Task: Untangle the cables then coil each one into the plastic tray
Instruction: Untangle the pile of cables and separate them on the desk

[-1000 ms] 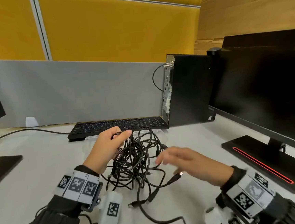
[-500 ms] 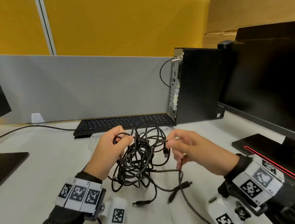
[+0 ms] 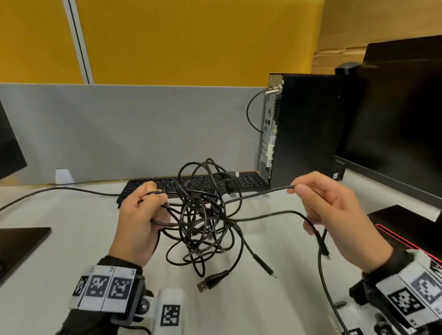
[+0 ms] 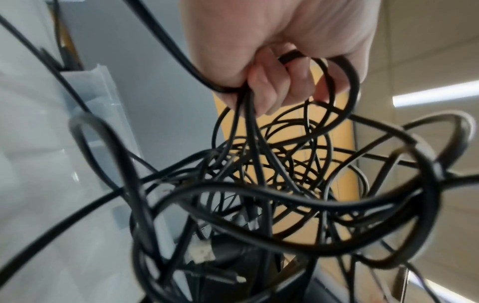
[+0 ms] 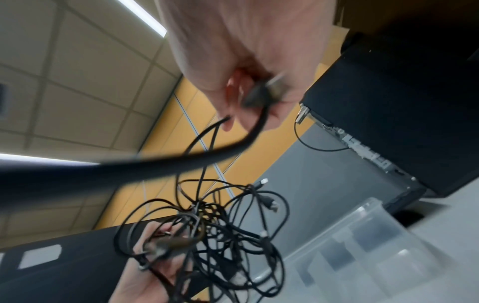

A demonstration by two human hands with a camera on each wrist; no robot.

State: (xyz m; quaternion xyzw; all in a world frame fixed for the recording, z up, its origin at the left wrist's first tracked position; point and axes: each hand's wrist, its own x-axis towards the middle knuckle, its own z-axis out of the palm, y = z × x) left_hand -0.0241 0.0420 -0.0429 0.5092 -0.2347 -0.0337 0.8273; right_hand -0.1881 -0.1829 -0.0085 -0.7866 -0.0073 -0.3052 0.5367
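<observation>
Head view shows your left hand (image 3: 139,222) gripping the tangle of cables (image 3: 205,216) above the tabletop (image 3: 62,261), likely anchoring it, while your right hand (image 3: 333,211) pinches one cable (image 3: 259,193) and draws it sideways, probably to free it. Right wrist view shows the plastic tray (image 5: 376,242) below, with no cable in it yet

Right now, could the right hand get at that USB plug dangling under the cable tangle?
Probably not freely: the right hand is pinching a cable drawn from the tangle. The USB plug itself hangs unobstructed below; letting go would free the hand.
</observation>
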